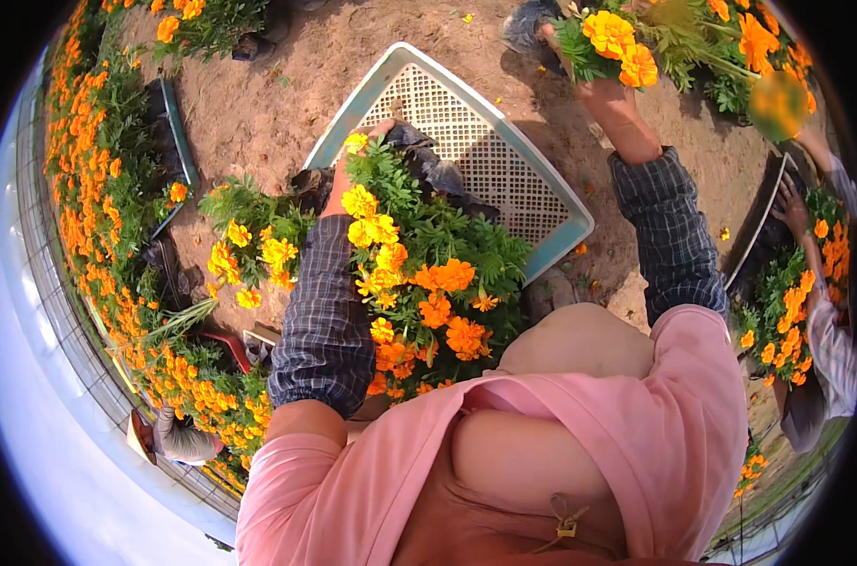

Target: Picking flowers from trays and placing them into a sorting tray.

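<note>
A shallow crate [553, 222] with a pale blue-green rim and perforated cream floor lies on the soil before me. Marigold plants [447, 241] with yellow and orange blooms fill its near left part, their black grow bags [419, 151] tipped over. My left hand [379, 129] reaches to the crate's left side beside these bags; foliage and a bloom hide most of its fingers. Farther out at the right, my right hand [562, 62] is closed on the black bag [525, 28] of another marigold plant [610, 36], whose leaves partly cover the hand.
Loose marigolds [249, 255] lie left of the crate. Dense marigold rows [93, 208] and another crate [176, 141] line the left side. At right, another person's hand [791, 206] rests near a filled crate [757, 222]. A person in a hat [143, 436] is at far left.
</note>
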`<act>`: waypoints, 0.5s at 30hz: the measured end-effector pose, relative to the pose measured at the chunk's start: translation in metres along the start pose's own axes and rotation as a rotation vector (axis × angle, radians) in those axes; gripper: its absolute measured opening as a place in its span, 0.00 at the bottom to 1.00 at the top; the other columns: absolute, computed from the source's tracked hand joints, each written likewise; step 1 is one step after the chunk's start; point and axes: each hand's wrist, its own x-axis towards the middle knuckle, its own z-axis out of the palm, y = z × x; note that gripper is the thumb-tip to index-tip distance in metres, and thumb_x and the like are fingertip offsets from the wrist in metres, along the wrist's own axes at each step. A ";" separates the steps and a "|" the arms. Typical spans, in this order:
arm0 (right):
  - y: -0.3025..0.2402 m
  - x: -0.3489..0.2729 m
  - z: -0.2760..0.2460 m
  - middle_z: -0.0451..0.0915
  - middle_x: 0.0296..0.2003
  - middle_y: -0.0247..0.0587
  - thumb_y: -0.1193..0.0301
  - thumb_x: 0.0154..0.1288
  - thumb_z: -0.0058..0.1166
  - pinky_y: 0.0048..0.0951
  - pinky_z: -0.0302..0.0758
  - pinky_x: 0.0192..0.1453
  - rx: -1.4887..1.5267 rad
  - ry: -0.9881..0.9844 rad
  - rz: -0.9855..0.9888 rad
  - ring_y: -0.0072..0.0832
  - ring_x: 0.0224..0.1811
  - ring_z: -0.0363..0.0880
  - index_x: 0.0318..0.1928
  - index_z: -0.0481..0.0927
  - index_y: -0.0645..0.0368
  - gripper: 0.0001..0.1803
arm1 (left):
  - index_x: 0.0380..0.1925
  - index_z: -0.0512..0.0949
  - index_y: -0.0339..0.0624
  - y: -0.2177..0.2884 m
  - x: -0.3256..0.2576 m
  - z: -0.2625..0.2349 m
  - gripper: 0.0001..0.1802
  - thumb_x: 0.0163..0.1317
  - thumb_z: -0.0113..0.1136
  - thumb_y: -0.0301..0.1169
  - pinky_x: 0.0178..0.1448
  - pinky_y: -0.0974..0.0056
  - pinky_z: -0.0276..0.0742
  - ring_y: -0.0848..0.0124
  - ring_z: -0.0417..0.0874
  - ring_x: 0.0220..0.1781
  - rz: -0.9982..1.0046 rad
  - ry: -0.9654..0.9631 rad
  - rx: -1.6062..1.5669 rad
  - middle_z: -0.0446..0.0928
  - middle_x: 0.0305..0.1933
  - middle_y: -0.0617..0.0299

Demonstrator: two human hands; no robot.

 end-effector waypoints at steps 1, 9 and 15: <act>0.037 0.021 0.018 0.70 0.58 0.35 0.75 0.67 0.40 0.28 0.68 0.59 0.202 -0.473 -0.068 0.30 0.56 0.71 0.66 0.61 0.46 0.27 | 0.52 0.71 0.38 0.010 -0.003 0.011 0.19 0.69 0.44 0.39 0.45 0.71 0.74 0.76 0.74 0.44 -0.055 0.096 -0.042 0.71 0.52 0.62; -0.210 0.094 0.168 0.79 0.24 0.44 0.70 0.41 0.55 0.41 0.73 0.30 0.422 -0.666 -0.308 0.40 0.27 0.77 0.21 0.81 0.57 0.06 | 0.44 0.73 0.38 -0.039 -0.042 0.017 0.15 0.61 0.47 0.34 0.43 0.55 0.73 0.50 0.74 0.43 -0.218 0.258 0.691 0.74 0.44 0.47; -0.188 0.085 0.180 0.78 0.34 0.53 0.65 0.43 0.61 0.40 0.74 0.44 0.556 -0.568 -0.353 0.43 0.42 0.77 0.30 0.79 0.64 0.15 | 0.44 0.74 0.38 -0.042 -0.043 0.001 0.16 0.62 0.48 0.36 0.47 0.56 0.72 0.56 0.76 0.45 0.037 0.156 0.814 0.77 0.45 0.51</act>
